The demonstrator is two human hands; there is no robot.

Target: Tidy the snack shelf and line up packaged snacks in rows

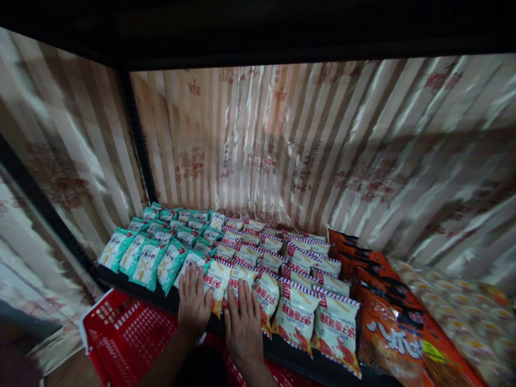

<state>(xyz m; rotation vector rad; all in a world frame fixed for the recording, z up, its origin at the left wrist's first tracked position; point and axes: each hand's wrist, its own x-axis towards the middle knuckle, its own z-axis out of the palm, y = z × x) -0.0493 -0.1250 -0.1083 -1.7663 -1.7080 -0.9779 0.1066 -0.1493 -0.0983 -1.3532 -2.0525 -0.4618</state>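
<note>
My left hand (194, 301) lies flat with fingers stretched against the front of a teal-and-white snack bag (188, 263), beside the first red-and-white bag. My right hand (244, 317) rests, fingers extended, on a cream snack bag (242, 277) with red lettering and a striped top edge. Both hands touch the front row and grasp nothing. To the left stand several teal snack bags (147, 263) in rows. Right of my hands, more cream bags (296, 314) lean in rows, their fronts hanging over the shelf edge.
Orange snack bags (393, 328) and clear packs of pale round pieces (447, 306) fill the shelf's right side. A red plastic basket (129, 322) sits below the shelf edge. A dark metal post (137, 134) stands at back left, a striped curtain (242, 140) behind, a dark shelf (282, 32) overhead.
</note>
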